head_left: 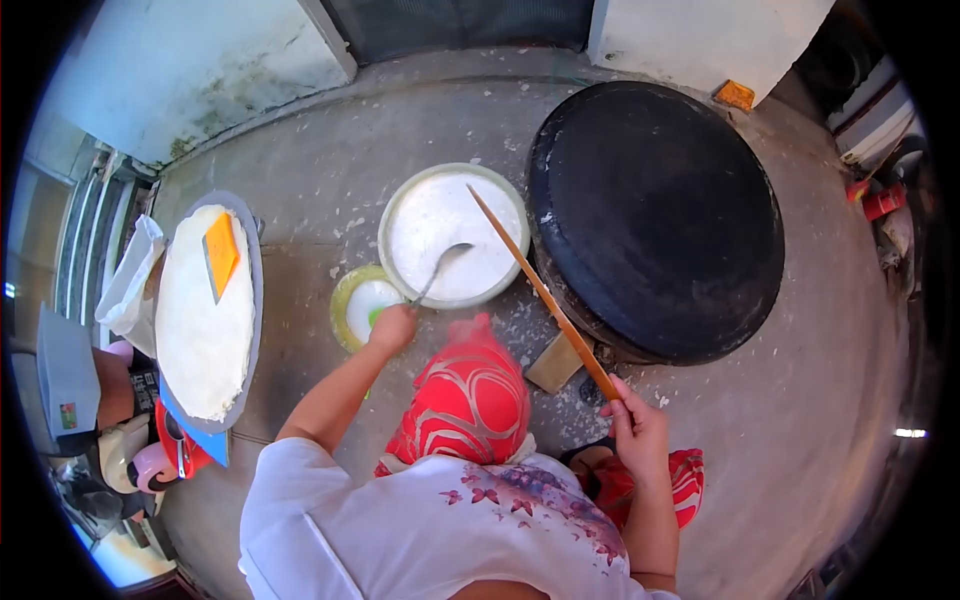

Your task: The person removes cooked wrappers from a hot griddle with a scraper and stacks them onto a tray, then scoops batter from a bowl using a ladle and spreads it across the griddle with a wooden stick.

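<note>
My left hand [393, 328] is closed round the handle of a metal ladle [440, 268], whose bowl rests over the white batter in a wide pale basin [388, 222]. Under that hand is a smaller yellow-green bowl [343, 306] with white liquid and a bright green item in it. In my right hand [640, 430] is the lower end of a long flat wooden stick [548, 300], slanting up to the left with its tip above the basin. To the right of the basin stands a large round black griddle [655, 220], its surface bare.
At the left, a round board [254, 300] bears a stack of thin white sheets [200, 340] with an orange-and-grey scraper [221, 255] on top. A wooden block [560, 362] lies by the griddle's lower edge. Bags and a red container [178, 445] crowd the far left.
</note>
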Demonstrator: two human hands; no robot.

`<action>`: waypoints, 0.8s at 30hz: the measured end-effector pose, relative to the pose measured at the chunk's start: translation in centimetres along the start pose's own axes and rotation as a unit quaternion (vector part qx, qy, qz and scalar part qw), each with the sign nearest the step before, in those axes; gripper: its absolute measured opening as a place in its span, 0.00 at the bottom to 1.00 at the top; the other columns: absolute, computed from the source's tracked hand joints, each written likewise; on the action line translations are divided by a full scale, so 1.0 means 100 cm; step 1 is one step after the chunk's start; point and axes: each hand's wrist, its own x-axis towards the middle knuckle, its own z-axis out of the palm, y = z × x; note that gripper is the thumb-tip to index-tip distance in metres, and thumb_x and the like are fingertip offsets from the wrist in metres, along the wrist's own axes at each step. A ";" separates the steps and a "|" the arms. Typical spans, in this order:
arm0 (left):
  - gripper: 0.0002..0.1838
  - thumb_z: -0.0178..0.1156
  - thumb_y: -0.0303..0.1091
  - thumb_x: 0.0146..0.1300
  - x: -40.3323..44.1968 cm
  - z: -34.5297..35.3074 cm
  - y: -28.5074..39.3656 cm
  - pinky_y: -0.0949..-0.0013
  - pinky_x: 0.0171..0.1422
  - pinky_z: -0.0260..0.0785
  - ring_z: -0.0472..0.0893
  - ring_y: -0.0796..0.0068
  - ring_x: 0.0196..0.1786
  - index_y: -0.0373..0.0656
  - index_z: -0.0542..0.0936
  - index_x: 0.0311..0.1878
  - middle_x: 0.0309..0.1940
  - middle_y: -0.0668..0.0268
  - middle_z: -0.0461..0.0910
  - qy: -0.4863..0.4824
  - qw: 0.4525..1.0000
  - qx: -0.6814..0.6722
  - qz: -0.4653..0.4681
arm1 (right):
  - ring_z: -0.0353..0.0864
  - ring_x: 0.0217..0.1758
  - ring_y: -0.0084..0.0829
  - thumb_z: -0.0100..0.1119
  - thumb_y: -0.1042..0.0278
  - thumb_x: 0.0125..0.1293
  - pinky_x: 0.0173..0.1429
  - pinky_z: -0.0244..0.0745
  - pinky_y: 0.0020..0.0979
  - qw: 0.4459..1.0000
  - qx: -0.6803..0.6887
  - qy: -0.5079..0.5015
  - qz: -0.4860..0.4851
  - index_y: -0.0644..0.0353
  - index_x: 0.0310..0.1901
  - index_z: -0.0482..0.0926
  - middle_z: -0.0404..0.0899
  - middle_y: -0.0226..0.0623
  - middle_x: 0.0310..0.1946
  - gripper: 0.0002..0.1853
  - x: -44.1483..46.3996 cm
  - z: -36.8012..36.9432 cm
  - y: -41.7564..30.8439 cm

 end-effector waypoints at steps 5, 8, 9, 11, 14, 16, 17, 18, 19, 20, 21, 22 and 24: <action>0.15 0.47 0.37 0.58 0.044 -0.012 0.052 0.54 0.45 0.67 0.76 0.48 0.39 0.36 0.78 0.31 0.32 0.46 0.76 0.054 0.996 -0.075 -0.011 | 0.70 0.18 0.19 0.50 0.76 0.60 0.28 0.68 0.21 1.000 -0.028 0.000 -0.006 0.52 0.52 0.73 0.77 0.31 0.21 0.18 0.002 0.000 -0.005; 0.14 0.48 0.37 0.59 0.041 0.003 0.036 0.54 0.44 0.67 0.76 0.47 0.38 0.36 0.78 0.33 0.30 0.46 0.76 0.032 0.999 0.003 0.009 | 0.70 0.18 0.20 0.50 0.76 0.60 0.28 0.68 0.21 1.000 -0.023 0.007 -0.014 0.52 0.52 0.72 0.77 0.32 0.22 0.18 0.001 0.000 -0.002; 0.14 0.48 0.38 0.59 0.036 0.007 0.022 0.54 0.42 0.67 0.76 0.47 0.37 0.37 0.78 0.34 0.29 0.47 0.77 -0.037 0.995 0.064 0.060 | 0.71 0.18 0.20 0.50 0.76 0.60 0.28 0.68 0.21 0.999 -0.021 0.015 -0.020 0.52 0.53 0.72 0.77 0.32 0.22 0.18 0.002 -0.001 0.000; 0.14 0.49 0.37 0.59 0.021 -0.019 0.001 0.54 0.42 0.67 0.76 0.47 0.36 0.36 0.78 0.34 0.29 0.47 0.77 -0.014 0.999 -0.005 0.036 | 0.71 0.19 0.20 0.50 0.76 0.60 0.28 0.68 0.21 1.000 -0.012 0.014 -0.007 0.52 0.53 0.72 0.77 0.32 0.22 0.18 0.001 -0.002 -0.001; 0.15 0.49 0.37 0.58 0.007 -0.030 -0.015 0.54 0.44 0.67 0.76 0.48 0.38 0.34 0.78 0.33 0.33 0.47 0.76 0.027 0.998 -0.010 -0.054 | 0.71 0.19 0.20 0.50 0.76 0.60 0.29 0.68 0.21 1.000 -0.007 0.002 0.009 0.52 0.53 0.72 0.78 0.33 0.23 0.18 -0.004 -0.003 0.001; 0.14 0.49 0.36 0.59 0.015 0.015 -0.026 0.56 0.38 0.68 0.76 0.50 0.33 0.33 0.76 0.33 0.29 0.48 0.76 0.008 0.999 -0.009 -0.044 | 0.71 0.19 0.20 0.50 0.76 0.60 0.29 0.68 0.21 1.000 -0.009 -0.003 0.004 0.52 0.53 0.72 0.78 0.33 0.23 0.18 -0.004 -0.003 0.001; 0.14 0.48 0.36 0.59 0.020 0.032 -0.025 0.58 0.32 0.69 0.77 0.52 0.28 0.32 0.75 0.33 0.25 0.50 0.76 -0.009 0.999 -0.009 -0.033 | 0.71 0.19 0.20 0.50 0.76 0.60 0.29 0.68 0.21 1.000 -0.010 -0.002 0.004 0.52 0.53 0.72 0.78 0.33 0.23 0.18 -0.004 -0.003 0.001; 0.14 0.48 0.36 0.59 0.023 0.032 -0.015 0.58 0.32 0.69 0.77 0.52 0.28 0.32 0.75 0.33 0.25 0.50 0.76 -0.007 0.999 -0.009 -0.030 | 0.71 0.20 0.19 0.50 0.76 0.60 0.29 0.68 0.21 1.000 -0.011 0.000 0.003 0.52 0.53 0.72 0.78 0.33 0.23 0.18 -0.003 -0.003 0.001; 0.13 0.47 0.36 0.61 0.029 0.030 -0.005 0.65 0.24 0.65 0.73 0.62 0.21 0.34 0.74 0.35 0.21 0.56 0.74 -0.148 0.908 -0.326 -0.216 | 0.71 0.20 0.19 0.50 0.76 0.60 0.29 0.68 0.21 1.000 -0.012 0.002 0.003 0.52 0.53 0.72 0.78 0.33 0.23 0.18 -0.003 -0.002 0.001; 0.13 0.46 0.37 0.62 0.033 0.026 0.004 0.71 0.17 0.61 0.69 0.72 0.15 0.35 0.74 0.37 0.17 0.62 0.72 -0.268 0.668 -0.588 -0.368 | 0.71 0.20 0.19 0.50 0.76 0.60 0.29 0.68 0.21 1.000 -0.016 0.010 -0.001 0.52 0.53 0.72 0.77 0.33 0.23 0.18 -0.003 -0.002 0.001; 0.13 0.46 0.37 0.62 0.029 0.012 0.012 0.71 0.17 0.61 0.69 0.72 0.15 0.35 0.74 0.37 0.17 0.62 0.72 -0.269 0.667 -0.590 -0.367 | 0.71 0.20 0.18 0.50 0.75 0.60 0.28 0.68 0.21 1.000 -0.020 0.017 -0.004 0.52 0.53 0.72 0.77 0.32 0.23 0.18 -0.002 -0.002 0.001; 0.12 0.45 0.36 0.63 0.020 -0.012 0.021 0.76 0.15 0.55 0.64 0.79 0.13 0.36 0.72 0.38 0.15 0.66 0.68 -0.305 0.619 -0.644 -0.330 | 0.71 0.20 0.18 0.50 0.75 0.60 0.28 0.68 0.21 1.000 -0.020 0.016 -0.005 0.52 0.53 0.72 0.77 0.32 0.23 0.18 -0.002 -0.003 0.000; 0.12 0.43 0.35 0.64 0.008 -0.050 0.033 0.80 0.13 0.49 0.59 0.84 0.12 0.37 0.71 0.38 0.14 0.70 0.65 -0.306 0.608 -0.685 -0.259 | 0.71 0.21 0.17 0.50 0.76 0.60 0.28 0.67 0.20 0.999 0.027 0.006 0.023 0.53 0.53 0.72 0.78 0.32 0.23 0.18 -0.002 -0.003 -0.003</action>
